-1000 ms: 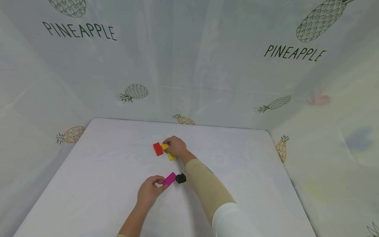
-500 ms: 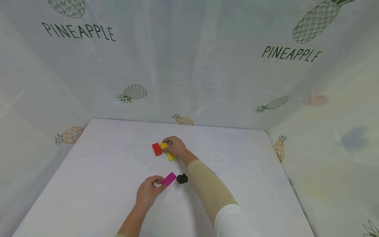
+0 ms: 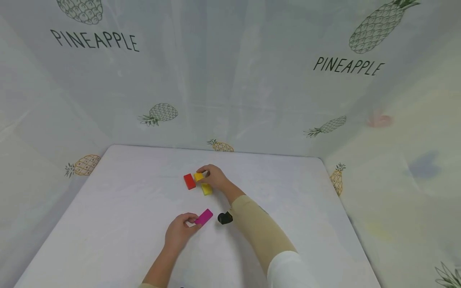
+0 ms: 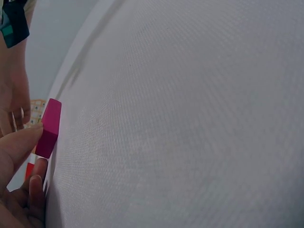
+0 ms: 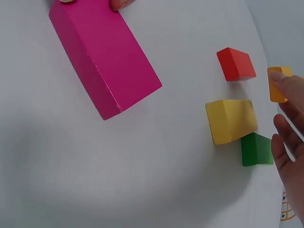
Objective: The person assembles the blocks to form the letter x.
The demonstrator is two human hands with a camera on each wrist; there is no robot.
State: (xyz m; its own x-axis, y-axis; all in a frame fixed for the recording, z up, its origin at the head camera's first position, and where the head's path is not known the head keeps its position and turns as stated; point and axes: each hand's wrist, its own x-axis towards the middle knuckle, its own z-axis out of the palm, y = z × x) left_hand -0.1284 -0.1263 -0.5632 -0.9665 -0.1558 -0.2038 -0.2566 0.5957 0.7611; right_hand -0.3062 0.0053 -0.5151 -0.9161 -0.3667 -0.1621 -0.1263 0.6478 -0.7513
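Observation:
Between the thumb and fingers of my left hand (image 3: 179,232) is a magenta block (image 3: 203,217), held at or just above the white tabletop. My right hand (image 3: 215,177) reaches farther out and pinches a small orange-yellow block (image 5: 278,84) by its sides. Just left of that block lies a red block (image 3: 189,181). A yellow block (image 3: 207,189) sits below the right hand's fingers. In the right wrist view a green block (image 5: 256,149) stands behind the yellow one; the hand hides it in the head view.
A small black device (image 3: 225,218) is at the right wrist, beside the tan sleeve (image 3: 259,230). The white table (image 3: 108,224) has rounded far corners. Behind and beside it hang pale sheets (image 3: 230,80) printed with pineapples.
The head view has shifted slightly. The right forearm and its black device have moved a little right, away from the magenta block. Both hands keep hold of their blocks.

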